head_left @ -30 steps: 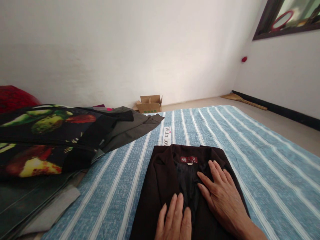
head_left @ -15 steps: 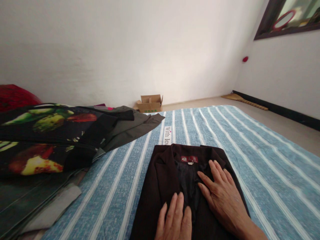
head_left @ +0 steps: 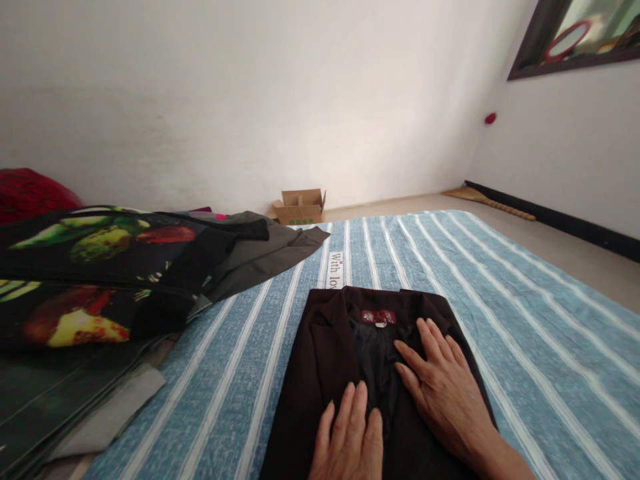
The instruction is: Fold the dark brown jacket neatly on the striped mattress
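Note:
A dark brown jacket (head_left: 325,360) lies folded on the bed, collar away from me, with a red label (head_left: 379,317) and black lining showing at the neck. My left hand (head_left: 350,433) rests flat on the jacket's front, left of the opening, fingers stretched forward. Over the right lapel my right hand (head_left: 445,387) lies spread, palm down, its fingertips near the collar. Neither hand grips the cloth. The jacket's lower part runs out of view at the bottom edge.
Under the jacket is a blue-and-white striped bed cover (head_left: 400,253). Piled clothes, including a black garment with a fruit-like print (head_left: 100,247), lie at left. A red item (head_left: 35,193) sits behind them. An open cardboard box (head_left: 300,208) stands by the wall.
Almost nothing differs. Both hands stay flat on the jacket, with at most a very slight shift.

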Demonstrator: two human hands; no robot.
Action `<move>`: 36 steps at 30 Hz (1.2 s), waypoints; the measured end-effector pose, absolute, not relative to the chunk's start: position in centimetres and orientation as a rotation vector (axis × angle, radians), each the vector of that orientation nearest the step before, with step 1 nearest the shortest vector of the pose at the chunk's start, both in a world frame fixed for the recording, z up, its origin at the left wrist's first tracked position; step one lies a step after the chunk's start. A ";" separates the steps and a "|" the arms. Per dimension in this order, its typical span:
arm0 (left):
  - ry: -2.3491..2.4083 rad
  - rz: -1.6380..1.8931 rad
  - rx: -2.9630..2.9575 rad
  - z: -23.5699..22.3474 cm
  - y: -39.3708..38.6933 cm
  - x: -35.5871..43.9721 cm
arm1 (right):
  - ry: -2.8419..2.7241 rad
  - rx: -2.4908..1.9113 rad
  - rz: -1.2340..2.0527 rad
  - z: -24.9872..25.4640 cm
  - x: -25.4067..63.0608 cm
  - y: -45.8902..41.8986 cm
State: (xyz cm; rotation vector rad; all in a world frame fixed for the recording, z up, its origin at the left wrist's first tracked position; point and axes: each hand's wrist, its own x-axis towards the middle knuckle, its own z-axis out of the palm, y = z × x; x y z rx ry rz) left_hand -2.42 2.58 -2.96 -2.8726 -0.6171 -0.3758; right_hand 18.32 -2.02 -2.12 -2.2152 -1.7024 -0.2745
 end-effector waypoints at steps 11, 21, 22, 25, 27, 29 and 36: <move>-0.689 -0.310 -3.029 -2.1 2.0 -2.0 | -1.684 -2.245 -0.233 -2.1 18.3 -2.0; -1.255 0.231 -3.259 2.9 0.8 0.3 | -1.683 -2.316 -0.129 -2.2 18.4 -1.8; -1.281 0.272 -3.262 3.4 0.7 0.4 | -1.685 -2.321 -0.117 -2.1 18.4 -1.7; -1.305 0.304 -3.264 4.0 0.5 0.4 | -1.687 -2.333 -0.082 -2.0 18.5 -1.7; -1.289 0.268 -3.263 4.0 0.4 0.3 | -1.682 -2.339 -0.064 -2.0 18.5 -1.7; -1.268 0.217 -3.259 3.9 0.4 0.2 | -1.679 -2.343 -0.058 -2.0 18.5 -1.6; -1.257 0.127 -3.235 4.0 0.0 0.0 | -1.669 -2.342 -0.118 -2.2 18.5 -1.5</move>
